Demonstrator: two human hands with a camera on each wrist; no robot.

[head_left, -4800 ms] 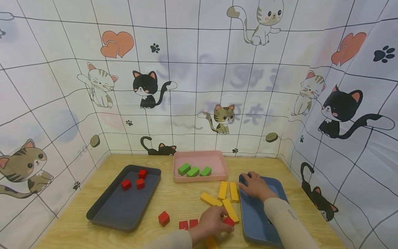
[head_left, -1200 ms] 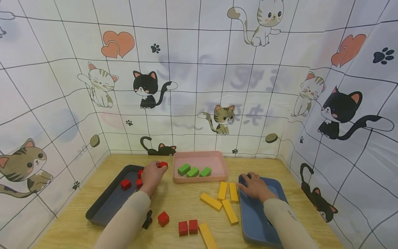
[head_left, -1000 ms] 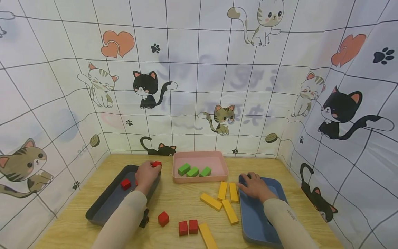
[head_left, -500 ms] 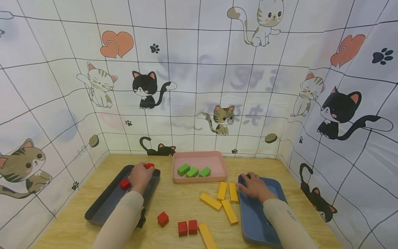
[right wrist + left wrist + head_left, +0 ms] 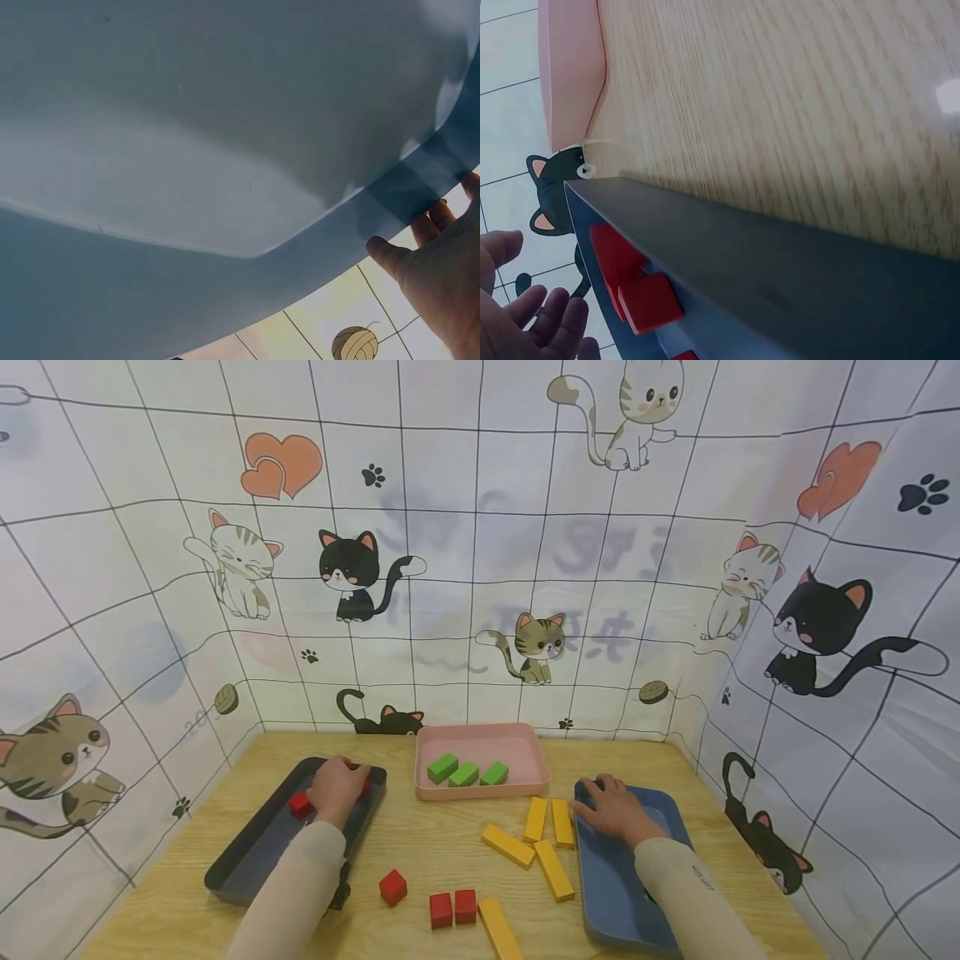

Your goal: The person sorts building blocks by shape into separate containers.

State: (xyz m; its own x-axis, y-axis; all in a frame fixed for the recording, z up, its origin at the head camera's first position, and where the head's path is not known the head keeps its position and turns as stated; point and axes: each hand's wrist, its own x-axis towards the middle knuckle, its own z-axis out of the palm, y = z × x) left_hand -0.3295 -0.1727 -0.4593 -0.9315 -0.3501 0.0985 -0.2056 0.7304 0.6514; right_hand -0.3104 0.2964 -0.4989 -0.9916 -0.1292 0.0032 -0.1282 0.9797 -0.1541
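My left hand [image 5: 336, 789] is over the far end of the dark grey tray [image 5: 251, 878]. In the left wrist view its fingers [image 5: 566, 326] are spread and hold nothing, just outside the tray wall. Red cubes [image 5: 651, 302] lie inside at that end, two side by side and part of another at the bottom edge. One red cube [image 5: 302, 804] shows left of the hand in the head view. My right hand [image 5: 617, 810] rests on the far left corner of the blue tray [image 5: 611, 893], fingertips along its rim in the right wrist view.
Three red cubes [image 5: 441, 910] lie on the wooden table [image 5: 420, 835] near the front. Several yellow blocks [image 5: 508, 846] are scattered left of the blue tray. A pink tray [image 5: 528, 752] with three green blocks [image 5: 465, 774] stands at the back, before a cat-patterned cloth [image 5: 480, 552].
My left hand took a red cube from beside the yellow blocks, carried it left over the grey tray, lowered it at the far end and let go. The right hand stays in place.
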